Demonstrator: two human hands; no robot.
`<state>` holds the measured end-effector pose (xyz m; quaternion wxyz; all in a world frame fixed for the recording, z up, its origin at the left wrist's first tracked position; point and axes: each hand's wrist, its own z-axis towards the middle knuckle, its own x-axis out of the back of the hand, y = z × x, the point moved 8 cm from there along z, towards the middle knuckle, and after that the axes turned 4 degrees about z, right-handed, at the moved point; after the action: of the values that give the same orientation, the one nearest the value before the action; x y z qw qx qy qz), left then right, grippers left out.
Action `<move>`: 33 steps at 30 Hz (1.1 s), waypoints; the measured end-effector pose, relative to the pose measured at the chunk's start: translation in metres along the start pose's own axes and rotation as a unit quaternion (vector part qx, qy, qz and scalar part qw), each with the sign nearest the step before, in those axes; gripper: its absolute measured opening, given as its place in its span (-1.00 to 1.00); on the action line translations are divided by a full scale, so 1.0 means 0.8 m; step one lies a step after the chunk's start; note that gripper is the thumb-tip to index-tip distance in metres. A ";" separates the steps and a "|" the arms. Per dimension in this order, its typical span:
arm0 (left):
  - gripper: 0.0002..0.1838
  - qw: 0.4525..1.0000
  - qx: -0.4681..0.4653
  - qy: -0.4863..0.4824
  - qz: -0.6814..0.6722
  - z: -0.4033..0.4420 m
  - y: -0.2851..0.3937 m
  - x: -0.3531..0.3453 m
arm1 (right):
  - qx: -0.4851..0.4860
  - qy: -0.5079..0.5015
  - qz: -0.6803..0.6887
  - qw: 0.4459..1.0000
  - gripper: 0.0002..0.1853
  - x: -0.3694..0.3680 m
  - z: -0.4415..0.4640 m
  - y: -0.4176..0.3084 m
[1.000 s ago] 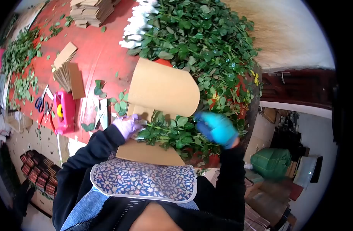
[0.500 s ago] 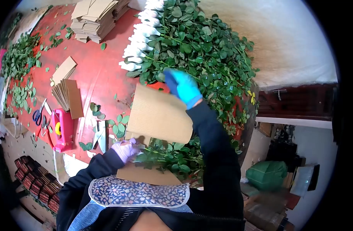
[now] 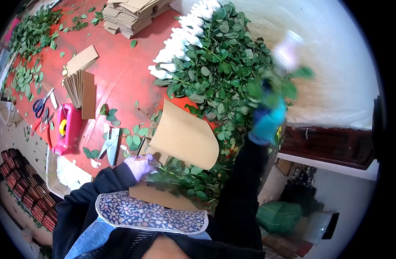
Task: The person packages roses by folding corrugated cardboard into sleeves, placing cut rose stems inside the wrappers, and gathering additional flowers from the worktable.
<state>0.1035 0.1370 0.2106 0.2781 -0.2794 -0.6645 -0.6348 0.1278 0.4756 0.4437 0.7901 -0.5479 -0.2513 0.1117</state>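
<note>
The rose (image 3: pixel 273 82) is held up at the far right of the surface (image 3: pixel 124 77), in the right hand (image 3: pixel 267 123). Its pale bloom (image 3: pixel 288 49) points away from the wearer; the long axis runs from the hand outward, tilted slightly right. The right hand appears closed around the stem; motion blur hides the exact finger placement.

The corrugated cardboard sheet (image 3: pixel 185 137) lies to the left of the right hand and nearer the wearer. Beside its near edge are the leafy stems (image 3: pixel 187 176), long axis roughly left to right, across the line of the rose. The left hand (image 3: pixel 139 167) is nearer to these 2 items and touches their left end; its fingers are curled, but whether they grip cannot be told.

Beyond the sheet, the white-netted buds (image 3: pixel 180 45) form a slanting row.
</note>
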 end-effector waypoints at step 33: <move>-0.73 1.000 -0.017 -0.021 -0.006 0.001 -0.005 -0.009 | 0.416 -0.129 -0.346 0.831 -0.75 -0.022 -0.034 -0.041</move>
<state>0.1057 0.1375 0.2022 0.2558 -0.2931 -0.6608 -0.6419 0.1241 0.4333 0.4616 0.8909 -0.0252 -0.4535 -0.0054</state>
